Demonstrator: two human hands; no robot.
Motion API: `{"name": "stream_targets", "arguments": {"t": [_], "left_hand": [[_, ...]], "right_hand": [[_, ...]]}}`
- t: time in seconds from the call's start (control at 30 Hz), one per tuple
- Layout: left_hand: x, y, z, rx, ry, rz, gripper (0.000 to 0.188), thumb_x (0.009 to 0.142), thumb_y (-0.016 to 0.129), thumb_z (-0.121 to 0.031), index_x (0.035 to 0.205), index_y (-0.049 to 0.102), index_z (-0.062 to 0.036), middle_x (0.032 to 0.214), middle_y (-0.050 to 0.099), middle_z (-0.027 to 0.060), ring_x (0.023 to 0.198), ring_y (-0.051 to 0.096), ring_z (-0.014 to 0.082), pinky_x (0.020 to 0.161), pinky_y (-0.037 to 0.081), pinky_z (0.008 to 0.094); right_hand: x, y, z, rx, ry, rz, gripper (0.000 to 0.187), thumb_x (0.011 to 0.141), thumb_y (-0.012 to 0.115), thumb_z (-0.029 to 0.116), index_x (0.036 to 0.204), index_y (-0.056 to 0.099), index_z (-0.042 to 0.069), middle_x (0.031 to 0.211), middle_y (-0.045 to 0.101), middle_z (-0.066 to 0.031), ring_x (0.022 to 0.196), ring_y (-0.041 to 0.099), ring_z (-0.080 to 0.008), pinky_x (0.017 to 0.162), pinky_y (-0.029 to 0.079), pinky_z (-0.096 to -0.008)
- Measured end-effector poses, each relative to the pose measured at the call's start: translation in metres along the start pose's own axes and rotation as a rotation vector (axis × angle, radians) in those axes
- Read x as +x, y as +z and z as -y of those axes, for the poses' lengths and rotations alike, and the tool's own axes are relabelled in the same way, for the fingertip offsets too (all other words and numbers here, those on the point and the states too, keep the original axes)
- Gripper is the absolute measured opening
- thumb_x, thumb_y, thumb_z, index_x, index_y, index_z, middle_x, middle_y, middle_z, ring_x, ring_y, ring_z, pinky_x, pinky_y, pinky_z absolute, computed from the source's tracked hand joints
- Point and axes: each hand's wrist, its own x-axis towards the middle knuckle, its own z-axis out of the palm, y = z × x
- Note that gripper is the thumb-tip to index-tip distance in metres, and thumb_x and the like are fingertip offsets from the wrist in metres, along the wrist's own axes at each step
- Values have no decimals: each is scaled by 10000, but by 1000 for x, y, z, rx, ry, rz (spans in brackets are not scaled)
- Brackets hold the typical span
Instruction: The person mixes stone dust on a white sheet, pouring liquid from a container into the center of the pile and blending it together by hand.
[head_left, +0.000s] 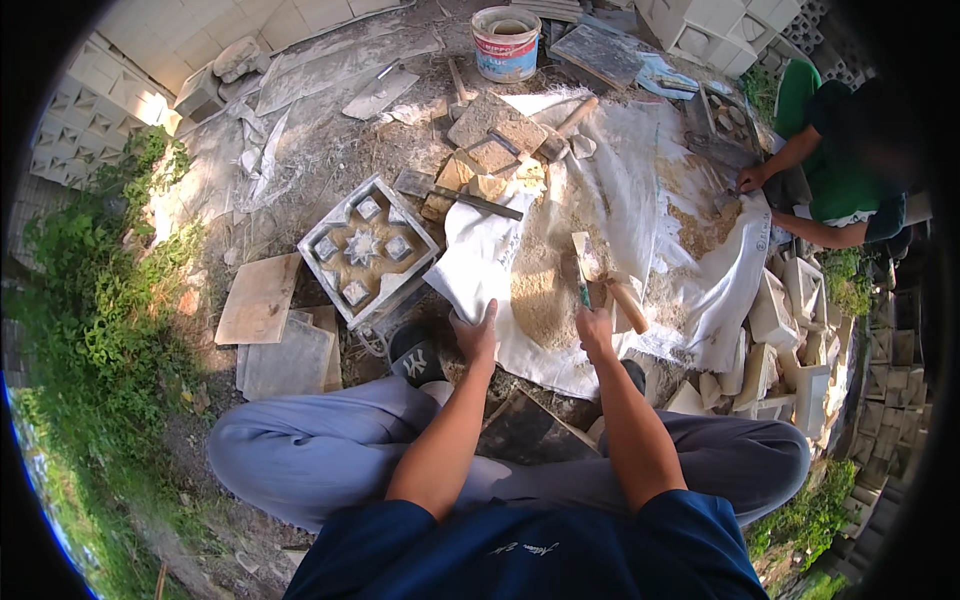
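Observation:
My left hand [475, 330] is closed on the near left edge of a white woven sack sheet [468, 262], lifting a fold of it. In my right hand [594, 328] is a small trowel [584, 262] with a green handle, its pale, flat blade pointing away from me over the sheet. Beneath the blade lies a heap of sandy tan powder [537, 300] on the sheet. A wooden mallet [628, 306] rests just right of my right hand. Left of the sheet sits a square grey mould [368, 250] with a star and several raised blocks inside.
Flat boards [262, 300] lie left of the mould. Beyond the sheet stand a bucket [505, 45] and a dusty slab [497, 133]. At the right, a co-worker's hands [752, 180] reach to the sheet's far edge, near pale cast blocks [775, 312]. Plants [110, 310] grow at the left.

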Motion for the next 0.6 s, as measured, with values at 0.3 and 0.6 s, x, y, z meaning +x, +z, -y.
{"name": "stream_targets", "arguments": {"t": [0.3, 0.6], "left_hand": [[-28, 14, -25, -69, -495, 71, 381, 1015, 578, -166, 1196, 576, 170, 1146, 678, 273, 1028, 671, 330, 874, 512, 396], [-9, -1, -10, -210, -309, 23, 394, 1030, 554, -199, 1170, 602, 166, 1122, 688, 276, 1020, 678, 350, 861, 508, 423]], "right_hand": [[-67, 55, -21, 47, 354, -390, 568, 1050, 439, 387, 937, 667, -122, 945, 667, -373, 891, 659, -525, 779, 504, -538], [-45, 29, 19, 675, 480, 75, 526, 1062, 416, 471, 784, 496, 32, 585, 453, -53, 415, 387, -181, 373, 307, -352]]}}
